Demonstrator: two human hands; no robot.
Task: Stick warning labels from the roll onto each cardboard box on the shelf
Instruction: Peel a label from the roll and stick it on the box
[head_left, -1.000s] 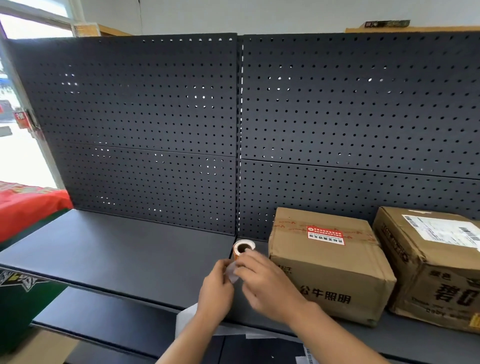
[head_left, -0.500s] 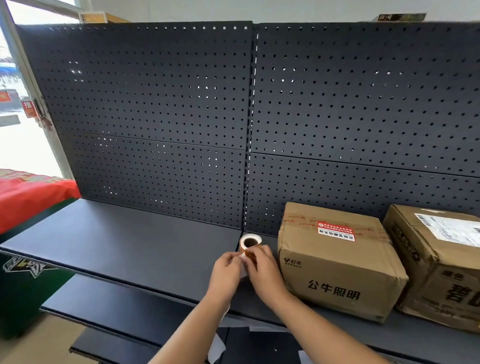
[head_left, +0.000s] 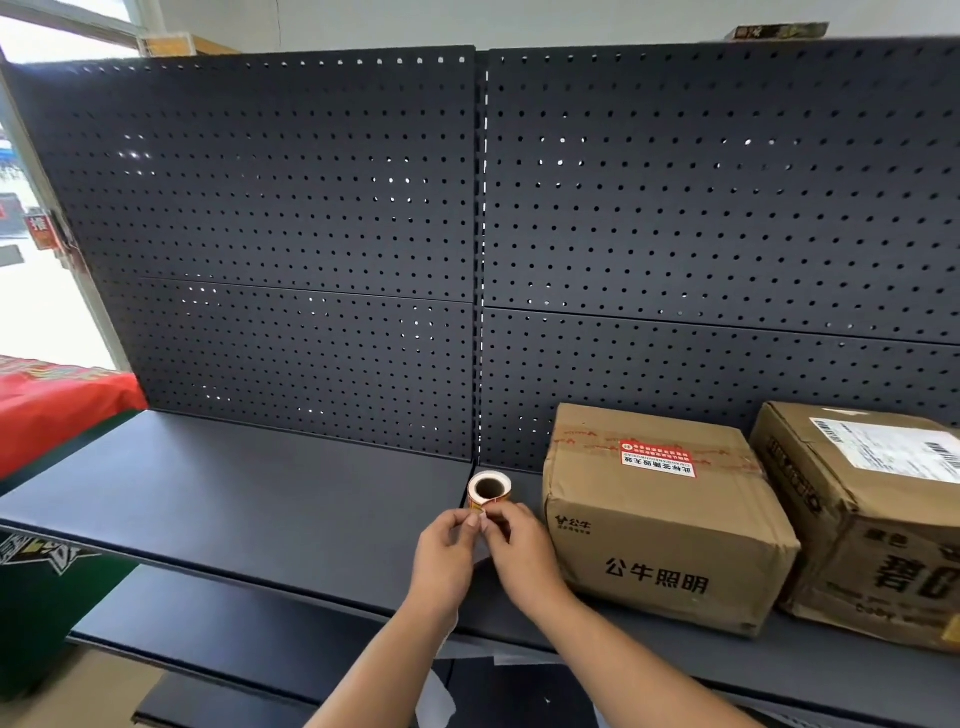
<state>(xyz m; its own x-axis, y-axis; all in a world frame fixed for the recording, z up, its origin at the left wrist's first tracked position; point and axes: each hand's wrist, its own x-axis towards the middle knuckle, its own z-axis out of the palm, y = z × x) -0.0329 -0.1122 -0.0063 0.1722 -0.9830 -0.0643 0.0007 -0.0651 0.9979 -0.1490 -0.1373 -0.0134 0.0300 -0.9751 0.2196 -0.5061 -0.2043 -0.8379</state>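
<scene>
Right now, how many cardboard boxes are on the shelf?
2. First box beside the label roll; second box at the right edge, cut off, so more may be hidden.

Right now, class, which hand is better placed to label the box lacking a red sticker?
Probably the right hand: it is on the boxes' side of the label roll, and that cardboard box stands far right; the left hand would have to cross.

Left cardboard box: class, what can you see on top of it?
On the left box sits a red-and-white label over a band of tape. Its contents are hidden: the flaps are shut.
</scene>
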